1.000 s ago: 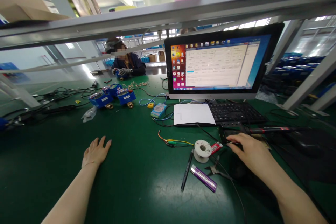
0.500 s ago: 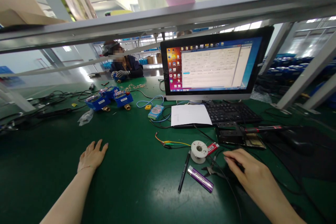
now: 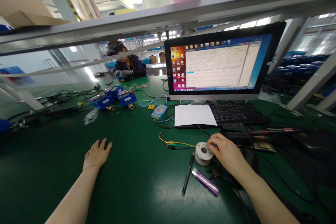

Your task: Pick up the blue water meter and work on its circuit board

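Green bench mat (image 3: 136, 182) under a metal shelf rail, w/ one monitor (image 3: 220, 63) lit at 1 o'clock and one keyboard (image 3: 237, 112) below it. One white sheet of paper (image 3: 194, 114) lies on the keyboard's left end.

Left hand (image 3: 96, 154) lies flat on the mat at 9 o'clock, palm down, fingers loosely spread, holding nothing. Right hand (image 3: 226, 152) at 3 o'clock, fingertips on the right rim of one white solder spool (image 3: 202, 153); can't tell if it grips or just touches. Spool sits upright on the mat, approx centre of the bench, just below the paper.

Round the spool: one black pen (image 3: 188, 174) at its 7 o'clock, one purple lighter (image 3: 205, 181) at 6 o'clock, one bunch of yellow/green/orange clip leads (image 3: 175, 143) at 10 o'clock. One soldering iron (image 3: 275, 131) rests on its stand at 3 o'clock of the hand.

Further back, 11 o'clock: three blue meter boxes (image 3: 113, 97) w/ brass fittings, one small light-blue module (image 3: 159, 111) w/ blue wire, black cables (image 3: 52, 101) far left. One co-worker (image 3: 128, 65) sits at the far end, gloved hands on a blue part
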Demonstrator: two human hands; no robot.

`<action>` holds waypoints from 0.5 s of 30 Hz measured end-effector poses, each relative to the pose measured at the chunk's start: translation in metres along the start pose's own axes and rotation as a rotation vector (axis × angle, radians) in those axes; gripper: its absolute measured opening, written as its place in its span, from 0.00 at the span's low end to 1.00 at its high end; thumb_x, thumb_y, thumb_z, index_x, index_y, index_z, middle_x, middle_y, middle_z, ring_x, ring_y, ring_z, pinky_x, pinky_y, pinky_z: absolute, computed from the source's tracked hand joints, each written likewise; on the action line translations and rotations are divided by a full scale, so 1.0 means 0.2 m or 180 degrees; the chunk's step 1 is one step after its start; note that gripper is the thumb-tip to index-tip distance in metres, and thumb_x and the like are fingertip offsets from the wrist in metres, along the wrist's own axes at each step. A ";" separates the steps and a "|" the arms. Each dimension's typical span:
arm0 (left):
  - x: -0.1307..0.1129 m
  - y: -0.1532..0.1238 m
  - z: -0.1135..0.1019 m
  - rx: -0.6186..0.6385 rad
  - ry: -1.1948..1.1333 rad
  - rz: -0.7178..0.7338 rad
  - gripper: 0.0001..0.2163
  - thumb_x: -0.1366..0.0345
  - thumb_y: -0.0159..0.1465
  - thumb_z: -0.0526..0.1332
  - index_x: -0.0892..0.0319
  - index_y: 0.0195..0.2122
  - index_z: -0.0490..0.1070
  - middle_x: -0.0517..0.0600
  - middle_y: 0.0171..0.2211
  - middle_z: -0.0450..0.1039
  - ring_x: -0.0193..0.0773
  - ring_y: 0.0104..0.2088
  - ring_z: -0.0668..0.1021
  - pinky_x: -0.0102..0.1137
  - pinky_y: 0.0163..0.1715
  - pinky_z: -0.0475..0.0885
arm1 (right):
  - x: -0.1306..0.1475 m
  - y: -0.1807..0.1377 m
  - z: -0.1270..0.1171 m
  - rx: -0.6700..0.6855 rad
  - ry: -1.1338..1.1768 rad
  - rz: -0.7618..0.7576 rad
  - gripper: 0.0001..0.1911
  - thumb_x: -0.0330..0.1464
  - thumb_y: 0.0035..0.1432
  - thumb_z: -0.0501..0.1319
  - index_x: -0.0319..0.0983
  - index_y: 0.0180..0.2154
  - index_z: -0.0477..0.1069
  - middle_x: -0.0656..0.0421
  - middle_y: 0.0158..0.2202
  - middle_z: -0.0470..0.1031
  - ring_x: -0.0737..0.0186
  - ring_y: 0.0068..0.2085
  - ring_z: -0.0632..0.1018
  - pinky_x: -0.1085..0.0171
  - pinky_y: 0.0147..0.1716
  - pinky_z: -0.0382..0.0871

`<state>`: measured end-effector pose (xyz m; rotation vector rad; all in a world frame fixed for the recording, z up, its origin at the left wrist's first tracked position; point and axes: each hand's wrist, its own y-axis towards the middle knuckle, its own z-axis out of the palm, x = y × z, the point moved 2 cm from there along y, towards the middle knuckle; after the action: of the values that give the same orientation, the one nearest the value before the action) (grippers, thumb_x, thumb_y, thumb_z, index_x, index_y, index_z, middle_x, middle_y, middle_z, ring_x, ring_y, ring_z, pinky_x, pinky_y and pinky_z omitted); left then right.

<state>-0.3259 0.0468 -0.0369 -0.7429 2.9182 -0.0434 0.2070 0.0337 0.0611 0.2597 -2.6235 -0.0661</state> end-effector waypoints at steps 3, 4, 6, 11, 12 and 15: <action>0.00 0.00 0.00 -0.0039 -0.0108 0.0009 0.32 0.44 0.60 0.37 0.56 0.61 0.46 0.60 0.62 0.43 0.52 0.61 0.49 0.50 0.56 0.49 | 0.02 0.02 0.00 0.0063 -0.0016 -0.0070 0.08 0.30 0.56 0.52 0.38 0.28 0.68 0.60 0.37 0.66 0.64 0.35 0.72 0.63 0.38 0.65; 0.00 0.00 -0.01 -0.0048 -0.0158 0.0012 0.32 0.44 0.60 0.38 0.57 0.61 0.46 0.60 0.62 0.44 0.52 0.61 0.49 0.50 0.56 0.48 | 0.02 0.02 0.00 0.0079 -0.0018 -0.0095 0.08 0.30 0.56 0.52 0.38 0.27 0.67 0.59 0.36 0.66 0.64 0.35 0.72 0.63 0.37 0.65; 0.00 -0.01 -0.01 -0.0069 -0.0289 0.0007 0.32 0.44 0.60 0.40 0.57 0.60 0.48 0.60 0.62 0.44 0.53 0.61 0.49 0.51 0.56 0.47 | 0.02 0.00 -0.02 -0.0022 -0.0025 -0.0155 0.07 0.31 0.57 0.52 0.38 0.29 0.66 0.59 0.37 0.66 0.66 0.33 0.71 0.64 0.35 0.65; -0.03 -0.02 -0.01 -0.0187 -0.0855 -0.0053 0.31 0.46 0.59 0.47 0.58 0.59 0.52 0.60 0.62 0.45 0.53 0.61 0.47 0.51 0.57 0.42 | 0.04 -0.19 -0.10 -0.0984 0.0012 -0.0698 0.09 0.37 0.59 0.50 0.40 0.34 0.66 0.58 0.38 0.67 0.66 0.36 0.72 0.66 0.37 0.67; -0.03 -0.03 -0.02 -0.0235 -0.1030 -0.0074 0.30 0.47 0.58 0.49 0.59 0.58 0.54 0.60 0.62 0.45 0.52 0.62 0.47 0.51 0.57 0.40 | 0.04 -0.26 -0.10 -0.1117 0.0043 -0.0845 0.10 0.37 0.59 0.50 0.41 0.34 0.66 0.58 0.38 0.68 0.66 0.38 0.73 0.67 0.38 0.67; -0.05 -0.04 -0.04 -0.0412 -0.1726 -0.0184 0.29 0.50 0.55 0.56 0.61 0.55 0.60 0.59 0.61 0.47 0.51 0.62 0.47 0.47 0.58 0.35 | 0.07 -0.50 -0.05 -0.1009 0.0228 -0.1339 0.06 0.37 0.56 0.56 0.44 0.34 0.69 0.60 0.36 0.71 0.66 0.36 0.74 0.70 0.36 0.69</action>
<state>-0.3141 0.0444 -0.0279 -0.7204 2.3983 0.2966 0.2163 -0.0666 0.0679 0.6796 -2.3995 -0.5960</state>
